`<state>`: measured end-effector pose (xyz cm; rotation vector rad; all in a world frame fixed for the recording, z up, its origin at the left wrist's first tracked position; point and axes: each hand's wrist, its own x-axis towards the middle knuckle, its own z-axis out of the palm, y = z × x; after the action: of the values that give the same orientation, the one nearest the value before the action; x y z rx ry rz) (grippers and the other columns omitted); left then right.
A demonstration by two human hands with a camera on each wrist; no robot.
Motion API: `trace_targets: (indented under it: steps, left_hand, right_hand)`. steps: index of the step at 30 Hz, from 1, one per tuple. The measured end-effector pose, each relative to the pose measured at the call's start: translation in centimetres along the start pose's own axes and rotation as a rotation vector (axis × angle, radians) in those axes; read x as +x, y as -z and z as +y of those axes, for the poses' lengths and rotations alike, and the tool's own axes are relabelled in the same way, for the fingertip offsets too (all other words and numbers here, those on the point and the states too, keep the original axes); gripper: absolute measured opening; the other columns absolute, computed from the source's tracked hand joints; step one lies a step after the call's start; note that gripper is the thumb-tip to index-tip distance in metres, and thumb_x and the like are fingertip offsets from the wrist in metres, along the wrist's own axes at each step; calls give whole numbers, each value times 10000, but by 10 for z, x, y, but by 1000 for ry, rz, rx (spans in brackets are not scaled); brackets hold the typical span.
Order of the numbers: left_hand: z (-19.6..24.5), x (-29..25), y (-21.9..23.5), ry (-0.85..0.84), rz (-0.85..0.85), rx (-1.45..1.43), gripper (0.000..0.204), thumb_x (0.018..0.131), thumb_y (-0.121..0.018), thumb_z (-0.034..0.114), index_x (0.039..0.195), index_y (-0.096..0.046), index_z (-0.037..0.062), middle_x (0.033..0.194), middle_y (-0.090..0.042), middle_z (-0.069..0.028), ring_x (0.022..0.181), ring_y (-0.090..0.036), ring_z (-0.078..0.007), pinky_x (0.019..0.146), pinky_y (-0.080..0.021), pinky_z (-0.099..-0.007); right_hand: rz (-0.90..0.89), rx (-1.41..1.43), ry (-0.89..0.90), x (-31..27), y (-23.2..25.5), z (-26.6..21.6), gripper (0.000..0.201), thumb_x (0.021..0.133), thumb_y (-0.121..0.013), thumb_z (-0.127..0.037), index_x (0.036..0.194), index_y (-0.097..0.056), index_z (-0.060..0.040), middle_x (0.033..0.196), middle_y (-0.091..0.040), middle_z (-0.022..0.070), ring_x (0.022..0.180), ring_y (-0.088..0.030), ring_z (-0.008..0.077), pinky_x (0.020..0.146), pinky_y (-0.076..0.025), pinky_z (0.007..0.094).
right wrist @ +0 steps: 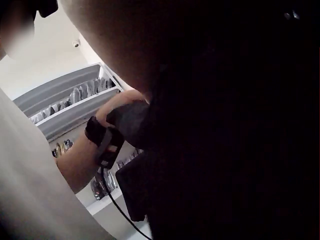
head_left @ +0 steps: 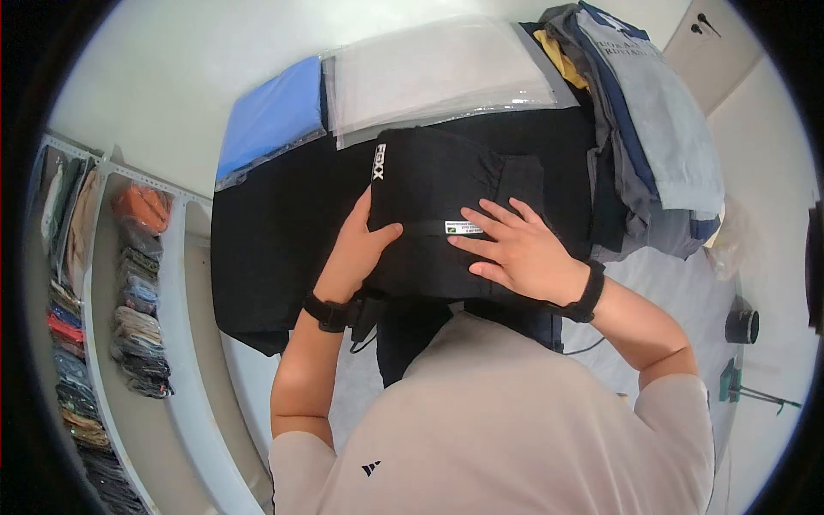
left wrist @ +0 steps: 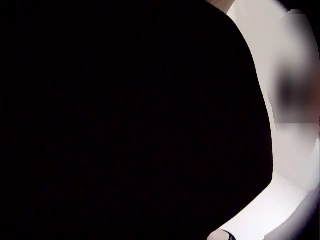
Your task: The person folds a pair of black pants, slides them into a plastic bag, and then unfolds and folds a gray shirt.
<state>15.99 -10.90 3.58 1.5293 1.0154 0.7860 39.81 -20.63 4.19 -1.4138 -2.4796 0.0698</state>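
A folded black garment with white lettering along its left edge and a small white label lies in front of me in the head view. My left hand grips its left edge, thumb on top and the other fingers mostly hidden under the fabric. My right hand rests spread on the garment, fingertips beside the label. Dark fabric fills most of the left wrist view. In the right wrist view the left hand shows at the edge of a dark mass of cloth.
Beneath the garment is a black-covered table. Along its far side lie a blue packaged item and clear plastic bags. Grey and navy garments are stacked at the right. Shelves of packed clothes stand at the left.
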Motion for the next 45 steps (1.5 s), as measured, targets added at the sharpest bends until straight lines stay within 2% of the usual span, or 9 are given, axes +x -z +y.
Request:
trace_targets:
  steps: [6,9,15,17,19,28,33,38,45]
  left_hand:
    - [46,-6,-32,-322,-32,708,633,772,-545,11,1376,-372,80,1055,-551,-222,864,-606,-365,787,-493,-404]
    - [87,-12,-72,-122,-217,915,628,766,-534,4,1371,-380,71,1007,-538,-224,888,-579,-404,773,-479,-426]
    - [74,2,-110,-267,-290,894,646,754,-545,17,1374,-382,100,896,-527,-228,762,-584,-402,681,-493,-439]
    - [75,3,-114,-280,-272,887,637,756,-544,15,1368,-386,91,905,-536,-236,779,-590,-408,695,-500,-444]
    - [74,4,-118,-276,-274,878,633,756,-543,15,1366,-388,89,907,-538,-240,780,-591,-413,699,-501,-447]
    - [64,4,-139,-262,-252,815,632,755,-548,27,1362,-386,90,910,-534,-255,771,-593,-441,710,-507,-465]
    - [55,-1,-144,-252,-274,733,652,796,-572,102,1386,-301,45,1006,-495,-266,828,-583,-448,723,-504,-463]
    - [36,2,-110,-35,-527,109,748,772,-716,100,1339,-238,10,1025,-427,-116,796,-506,-146,700,-461,-267]
    - [17,8,-97,-5,-644,-172,449,814,-671,79,1063,-297,87,921,-406,-37,792,-438,-87,662,-395,-231]
  right_hand:
    - [14,13,4,-3,-8,3,411,872,-525,-438,1218,-581,-224,1337,-468,88,1280,-378,293,1054,-256,503]
    - [26,46,8,-5,-13,9,379,857,-543,-434,1139,-631,-196,1260,-531,88,1248,-412,287,1060,-249,495]
    - [41,350,4,-19,3,29,209,783,-631,-192,965,-665,-94,1073,-605,85,1092,-522,260,1026,-313,464]
    - [295,747,-269,-34,9,41,194,762,-635,-97,952,-650,-59,983,-620,97,992,-571,259,926,-419,390]
    - [541,623,-797,-46,6,46,222,790,-639,-101,992,-623,-10,956,-643,123,907,-603,234,791,-476,307]
    - [107,1348,-1091,-37,14,44,677,841,-572,-562,1034,-562,86,759,-500,27,649,-420,93,550,-350,233]
    - [89,1498,-1073,-34,19,39,604,841,-618,-488,1042,-569,80,833,-593,60,703,-521,93,599,-413,229]
    - [39,1763,-1034,-28,30,41,378,857,-655,-293,1010,-594,47,955,-662,106,798,-650,134,643,-503,266]
    - [-155,1309,-1000,-16,26,60,717,660,-790,-428,962,-530,168,646,-450,3,500,-406,46,377,-270,210]
